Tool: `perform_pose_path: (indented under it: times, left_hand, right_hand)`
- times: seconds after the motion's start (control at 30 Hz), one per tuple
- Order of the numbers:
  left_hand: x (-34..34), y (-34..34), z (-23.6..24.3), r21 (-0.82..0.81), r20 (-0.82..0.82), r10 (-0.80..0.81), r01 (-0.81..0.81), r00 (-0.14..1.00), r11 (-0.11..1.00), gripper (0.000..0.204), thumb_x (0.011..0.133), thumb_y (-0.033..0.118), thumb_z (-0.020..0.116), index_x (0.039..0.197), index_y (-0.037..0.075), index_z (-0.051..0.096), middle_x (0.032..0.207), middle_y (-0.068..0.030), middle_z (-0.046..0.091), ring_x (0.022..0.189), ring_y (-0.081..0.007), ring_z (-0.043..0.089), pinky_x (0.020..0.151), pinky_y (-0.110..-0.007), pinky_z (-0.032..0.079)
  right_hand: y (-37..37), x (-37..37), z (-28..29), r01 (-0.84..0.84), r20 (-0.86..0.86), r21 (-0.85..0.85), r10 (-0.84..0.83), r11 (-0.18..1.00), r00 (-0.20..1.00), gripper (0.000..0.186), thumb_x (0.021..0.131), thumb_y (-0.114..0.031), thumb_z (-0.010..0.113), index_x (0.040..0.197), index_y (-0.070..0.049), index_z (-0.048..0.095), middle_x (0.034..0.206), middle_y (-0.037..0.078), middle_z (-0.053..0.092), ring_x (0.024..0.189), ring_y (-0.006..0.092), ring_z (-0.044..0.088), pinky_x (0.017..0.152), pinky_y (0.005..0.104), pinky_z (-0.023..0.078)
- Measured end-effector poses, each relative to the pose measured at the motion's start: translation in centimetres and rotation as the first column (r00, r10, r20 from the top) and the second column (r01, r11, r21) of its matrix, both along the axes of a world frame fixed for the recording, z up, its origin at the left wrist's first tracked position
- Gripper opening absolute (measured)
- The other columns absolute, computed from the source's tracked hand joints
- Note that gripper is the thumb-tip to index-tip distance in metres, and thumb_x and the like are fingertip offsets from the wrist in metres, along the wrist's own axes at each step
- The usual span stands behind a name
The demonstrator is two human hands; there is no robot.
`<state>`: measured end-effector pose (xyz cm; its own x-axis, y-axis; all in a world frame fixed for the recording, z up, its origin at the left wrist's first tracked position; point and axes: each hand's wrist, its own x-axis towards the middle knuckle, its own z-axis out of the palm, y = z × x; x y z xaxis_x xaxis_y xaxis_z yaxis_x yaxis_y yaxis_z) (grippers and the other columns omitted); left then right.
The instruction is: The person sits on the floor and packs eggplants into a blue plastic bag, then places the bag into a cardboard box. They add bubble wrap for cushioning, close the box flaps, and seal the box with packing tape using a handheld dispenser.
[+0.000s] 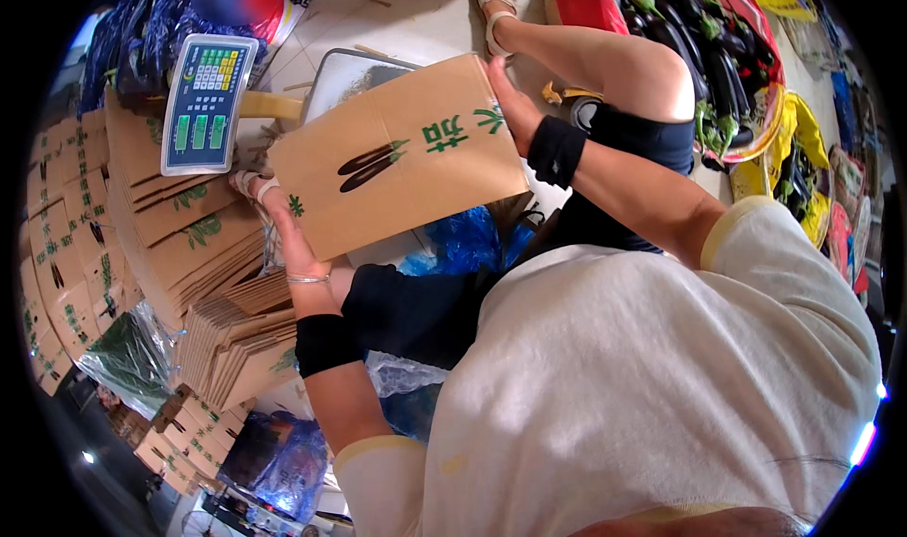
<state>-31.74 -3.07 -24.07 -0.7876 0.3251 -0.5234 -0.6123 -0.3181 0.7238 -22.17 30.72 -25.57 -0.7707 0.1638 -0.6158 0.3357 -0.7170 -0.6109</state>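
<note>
1 held carton [402, 154], 1 scale [204, 102], 2 hands [283, 225]

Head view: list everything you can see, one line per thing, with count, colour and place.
carton: one, brown with green and dark print, flat, held up at centre
flat cartons: many, brown, stacked at left
scale: one, grey-blue display with green keys, upper left above the stacks
tray: one, grey, behind the carton
blue bags: several, blue plastic, centre and lower left
aubergines: a pile, dark purple with green stems, upper right
left hand: one, grips the carton's lower left edge; bracelet and black wrist band
right hand: one, grips the carton's right edge; black wrist band
</note>
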Motion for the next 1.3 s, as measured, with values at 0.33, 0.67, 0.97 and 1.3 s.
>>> perform_pose_path:
  times: [0.33, 0.67, 0.97, 1.3]
  left_hand:
    - [-0.8, -2.5, -9.0, -0.083, 0.068, 0.208, -0.202, 0.976, 0.976, 0.061, 0.092, 0.051, 0.038, 0.133, 0.006, 0.035, 0.130, -0.0079, 0.044, 0.117, -0.0222, 0.043, 0.096, -0.034, 0.038]
    - [-1.1, -3.1, -8.2, -0.262, -0.033, 0.166, -0.169, 0.986, 0.950, 0.062, 0.091, 0.051, 0.039, 0.135, 0.007, 0.032, 0.133, -0.0078, 0.040, 0.120, -0.0214, 0.040, 0.098, -0.033, 0.035]
    - [6.0, -1.1, 7.1, 0.185, -0.165, -0.050, 0.080, 0.985, 0.979, 0.063, 0.091, 0.052, 0.040, 0.136, 0.008, 0.029, 0.135, -0.0078, 0.037, 0.122, -0.0207, 0.037, 0.100, -0.031, 0.033]
    - [11.6, 2.8, 5.5, -0.240, -0.371, -0.014, -0.082, 0.929, 0.967, 0.062, 0.092, 0.034, 0.047, 0.143, 0.013, 0.019, 0.147, -0.0037, 0.023, 0.134, -0.0217, 0.023, 0.104, -0.037, 0.021]
  right_hand:
    - [0.7, 0.5, -1.3, -0.062, -0.072, -0.150, 0.051, 0.987, 0.996, 0.072, 0.089, -0.062, 0.026, 0.144, -0.017, 0.015, 0.139, 0.004, 0.034, 0.122, 0.0169, 0.038, 0.098, 0.0327, 0.036]
    - [0.7, 1.6, 2.1, -0.148, -0.174, -0.118, 0.126, 0.982, 0.977, 0.070, 0.091, -0.060, 0.023, 0.144, -0.014, 0.017, 0.138, 0.007, 0.035, 0.124, 0.0186, 0.036, 0.101, 0.0323, 0.031]
    - [2.2, 0.3, 10.0, -0.271, -0.519, 0.190, 0.330, 0.944, 0.788, 0.072, 0.091, -0.060, 0.021, 0.144, -0.012, 0.016, 0.140, 0.010, 0.033, 0.126, 0.0196, 0.034, 0.104, 0.0317, 0.027]
    - [0.8, 5.6, 2.8, -0.109, -0.173, 0.920, 0.639, 0.377, 0.750, 0.068, 0.086, -0.042, 0.053, 0.139, -0.011, 0.026, 0.139, 0.020, 0.030, 0.132, 0.0318, 0.024, 0.106, 0.0384, 0.024]
